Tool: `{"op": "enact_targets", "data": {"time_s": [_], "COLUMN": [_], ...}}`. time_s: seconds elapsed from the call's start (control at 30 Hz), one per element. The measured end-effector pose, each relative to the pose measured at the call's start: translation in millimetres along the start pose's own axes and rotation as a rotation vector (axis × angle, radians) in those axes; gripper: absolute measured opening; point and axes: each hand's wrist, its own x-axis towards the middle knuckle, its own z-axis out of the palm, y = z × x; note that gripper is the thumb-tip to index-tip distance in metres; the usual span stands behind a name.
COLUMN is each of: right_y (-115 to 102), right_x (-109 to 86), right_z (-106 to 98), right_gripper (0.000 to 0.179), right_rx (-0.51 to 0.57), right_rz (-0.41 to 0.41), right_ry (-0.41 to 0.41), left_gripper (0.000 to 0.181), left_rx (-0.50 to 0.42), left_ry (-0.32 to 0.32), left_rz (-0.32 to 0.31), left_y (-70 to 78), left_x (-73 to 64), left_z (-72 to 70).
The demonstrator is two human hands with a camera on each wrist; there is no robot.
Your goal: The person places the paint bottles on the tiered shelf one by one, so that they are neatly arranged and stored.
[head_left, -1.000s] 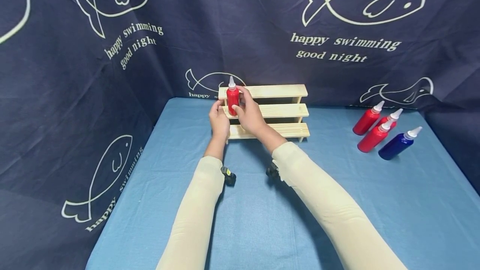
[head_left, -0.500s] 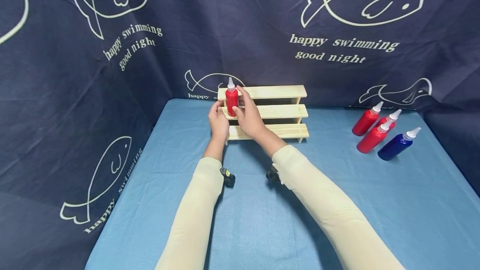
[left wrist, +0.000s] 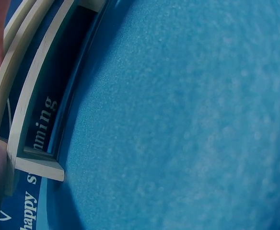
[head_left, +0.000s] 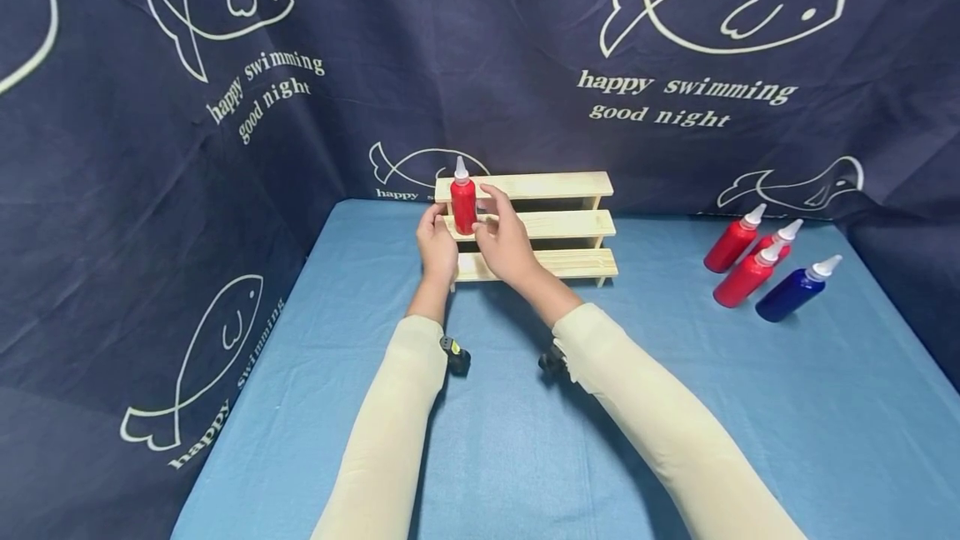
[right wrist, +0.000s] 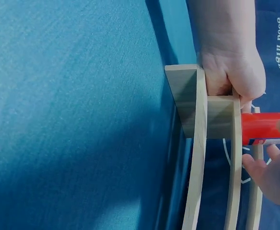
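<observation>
A red squeeze bottle with a white pointed cap stands upright at the left end of the middle tier of a three-tier wooden display rack. To its right my right hand has thumb and fingers spread; in the right wrist view a digit overlaps the bottle, and contact is unclear. My left hand grips the left end of the rack, seen in the right wrist view with curled fingers at the side support. The left wrist view shows mostly the rack's planks and table.
Several more bottles are on the right of the blue-covered table: red bottles and a dark blue bottle. A dark fish-print curtain hangs close behind the rack and along the left side.
My right hand's fingers have loosened from the red squeeze bottle, shifting slightly right and down. The bottle stays on the middle tier. My left hand keeps its place on the rack.
</observation>
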Motion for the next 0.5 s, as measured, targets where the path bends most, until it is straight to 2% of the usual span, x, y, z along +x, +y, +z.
{"op": "enact_targets", "data": {"time_s": [0.33, 0.5], "right_y": [-1.8, -3.6], "right_x": [-11.2, -17.6], "right_z": [-5.8, -8.2], "right_gripper": [0.053, 0.052], "right_rx": [-0.031, -0.009], "right_rz": [-0.039, -0.044], "right_ry": [0.003, -0.002], "left_gripper": [0.036, 0.035], "left_rx": [-0.019, -0.020], "left_ry": [-0.005, 0.004], "left_rz": [0.006, 0.006], "left_y": [-1.7, -3.1], "left_x": [3.4, 3.6], "left_z": [1.5, 0.7]}}
